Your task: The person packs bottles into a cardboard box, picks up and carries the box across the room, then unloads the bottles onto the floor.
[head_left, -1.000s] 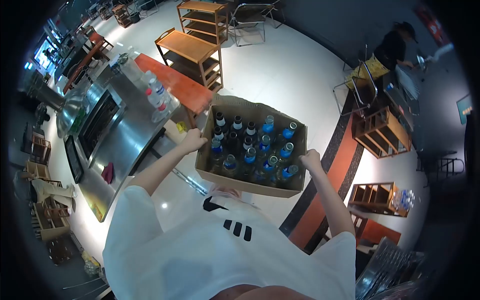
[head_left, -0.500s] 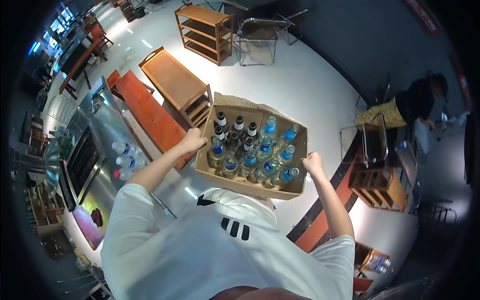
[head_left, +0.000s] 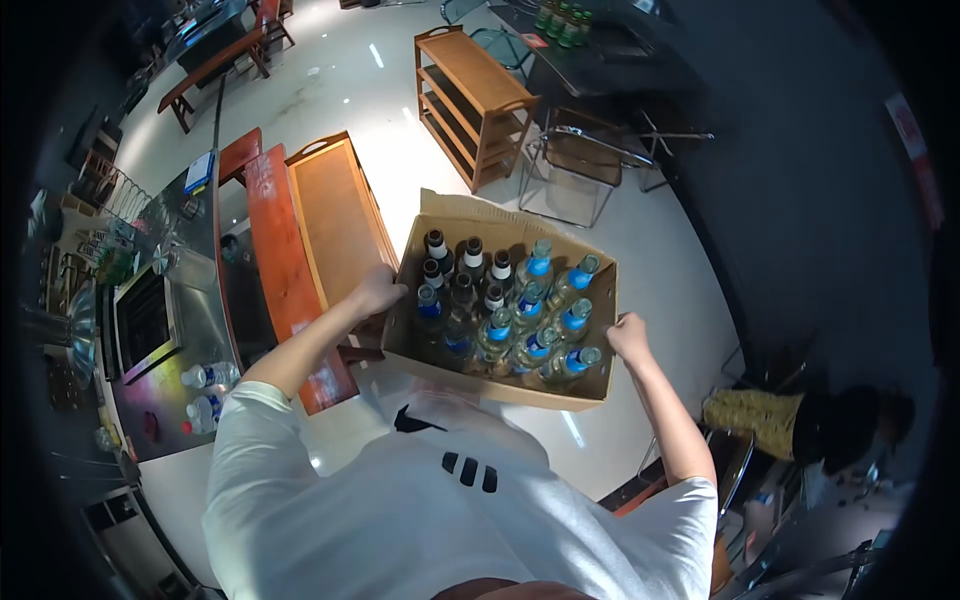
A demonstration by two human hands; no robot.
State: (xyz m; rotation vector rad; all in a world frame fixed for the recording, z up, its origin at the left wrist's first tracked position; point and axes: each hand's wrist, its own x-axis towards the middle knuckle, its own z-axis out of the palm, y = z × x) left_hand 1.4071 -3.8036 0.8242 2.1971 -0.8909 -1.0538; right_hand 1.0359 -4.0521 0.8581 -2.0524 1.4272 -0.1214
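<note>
An open cardboard box (head_left: 500,393) is held up in front of my white shirt, between my two hands. My left hand (head_left: 379,292) is closed on the box's left end. My right hand (head_left: 628,338) grips the opposite end, its fingers curled in at the side. Inside stand several glass bottles: dark-necked ones with white labels (head_left: 473,256) at the back left, and clear ones with blue labels (head_left: 538,262) toward the right and front. The lower parts of many bottles are hidden by the box wall and by one another.
To the left are a wooden trolley (head_left: 335,215), a red bench (head_left: 280,270) and a steel counter with plastic bottles (head_left: 205,410). Ahead stand a shelved wooden cart (head_left: 475,100), a folding chair (head_left: 575,175) and a dark table with green bottles (head_left: 572,28). Another person (head_left: 800,425) is at right.
My view has turned to the right and moved forward across the floor. The trolley and chairs now appear elsewhere in view, and green bottles have come into sight. Both hands still hold the box.
</note>
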